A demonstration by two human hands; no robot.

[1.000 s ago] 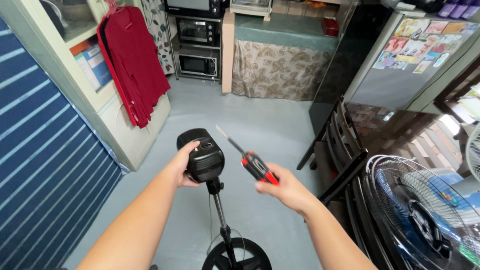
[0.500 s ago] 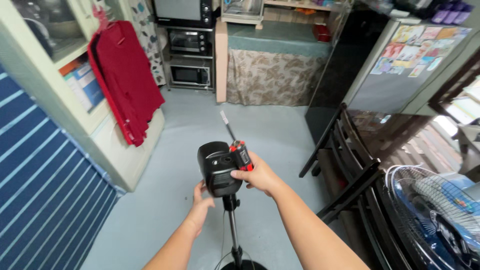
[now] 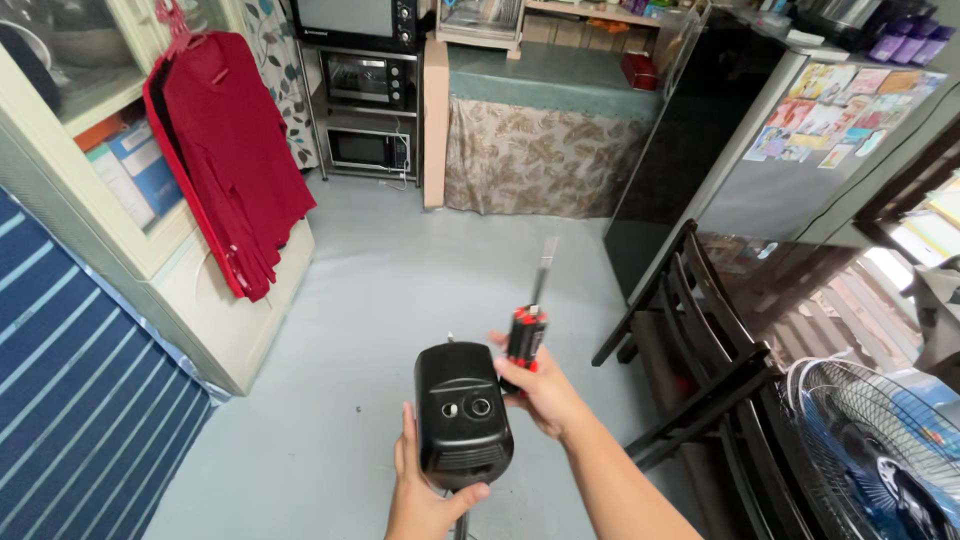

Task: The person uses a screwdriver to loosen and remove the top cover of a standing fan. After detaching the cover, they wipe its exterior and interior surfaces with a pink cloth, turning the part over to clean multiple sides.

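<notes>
The left hand (image 3: 425, 490) cups the black plastic fan motor housing (image 3: 462, 412) from below, steadying it; the right hand (image 3: 540, 385) grips a red-and-black screwdriver (image 3: 527, 335), tip up, clear of the housing.

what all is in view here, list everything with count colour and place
fan motor housing: 1, black, low centre on a pole
screwdriver: 1, red and black, shaft pointing up
fan guard: 1, white wire over blue blades, lower right
chairs: dark, right
garment: 1, red, hanging on cabinet, left
ovens: 3, black, stacked at back
fridge: 1, grey, pictures stuck on it
left hand: cups the housing from below
right hand: grips the screwdriver
</notes>
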